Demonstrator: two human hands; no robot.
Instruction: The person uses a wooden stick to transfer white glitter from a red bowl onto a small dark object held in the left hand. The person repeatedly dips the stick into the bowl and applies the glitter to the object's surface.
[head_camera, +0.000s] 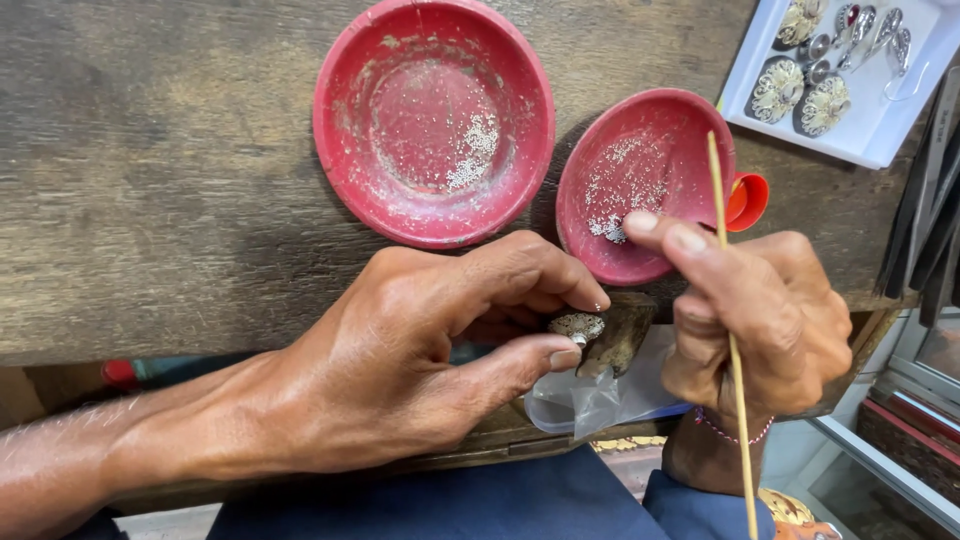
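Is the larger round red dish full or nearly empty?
Nearly empty. The larger round red dish sits upright on the wooden bench, holding only a thin scatter of tiny silvery granules right of its centre.

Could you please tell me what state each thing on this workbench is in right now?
Left hand: fingers pinch a small silver piece on a wooden peg.
Right hand: grips a thin stick, upright.
Large red bowl: upright, scattered with tiny silver granules.
Small red bowl: tilted, granules gathered low.
White tray: holds silver ornaments.
Plastic bag: crumpled, below the peg.

Beaded wrist cord (735, 433), perhaps pink
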